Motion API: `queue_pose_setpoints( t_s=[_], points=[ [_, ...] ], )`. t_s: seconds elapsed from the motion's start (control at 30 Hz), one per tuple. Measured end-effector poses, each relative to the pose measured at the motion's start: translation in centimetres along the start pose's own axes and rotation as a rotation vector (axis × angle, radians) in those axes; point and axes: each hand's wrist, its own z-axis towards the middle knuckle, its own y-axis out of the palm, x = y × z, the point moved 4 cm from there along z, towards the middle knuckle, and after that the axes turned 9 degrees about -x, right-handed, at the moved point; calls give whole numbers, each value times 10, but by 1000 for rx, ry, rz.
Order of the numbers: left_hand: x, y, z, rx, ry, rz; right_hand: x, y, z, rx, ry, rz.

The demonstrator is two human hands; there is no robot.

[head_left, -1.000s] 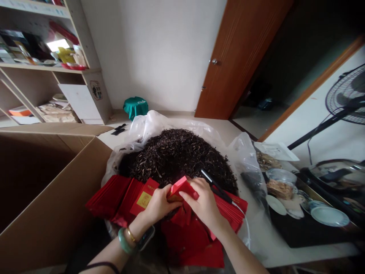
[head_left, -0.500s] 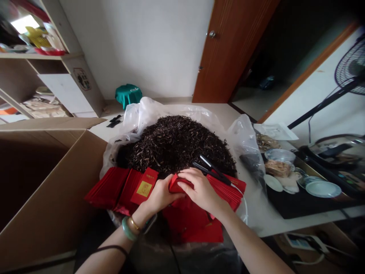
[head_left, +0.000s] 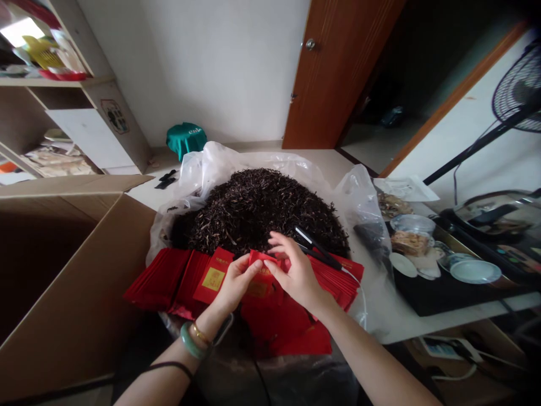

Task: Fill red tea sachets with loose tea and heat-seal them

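A small red paper packet (head_left: 262,272) stands between my hands, and its top edge is pinched by the fingers of my left hand (head_left: 236,283) and the thumb side of my right hand (head_left: 296,272). Just behind my right hand lies a black flat-iron heat sealer (head_left: 318,247) with a white cord (head_left: 354,287). Both hands are over stacks of red packets with gold labels (head_left: 163,279), which lie in front of a heap of dark, wiry tea leaves (head_left: 257,211). The heap sits in a clear plastic bag (head_left: 207,175).
A large open cardboard box (head_left: 63,254) stands to the left. A black tray (head_left: 435,296) with plates and bowls sits on the right, near a metal pot (head_left: 494,214) and a fan (head_left: 519,84). Shelves, a wooden door and a green cloth-covered object stand behind.
The view has tilted down a little. My hands have moved slightly apart, and the red packet now stands more upright between them instead of lying folded under my right hand.
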Motion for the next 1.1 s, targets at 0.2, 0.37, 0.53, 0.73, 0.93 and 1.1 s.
queue_pose_setpoints(
  t_s=[0.2,0.37,0.53,0.73,0.93,1.1],
  points=[
    [-6,-2,-1,55,-119,-181,12,4,4,-62,156,113],
    [-4,-3,0,76,-58,-147,19,6,3,-46,275,216],
    [-2,-7,-2,161,37,-78,15,11,-1,13,238,122],
    [-3,-3,-3,161,11,-45,13,15,-1,-16,234,141],
    [-4,-4,-2,178,-35,-66,19,16,0,12,214,192],
    [0,-5,-3,174,-22,-30,19,14,2,-64,195,178]
  ],
)
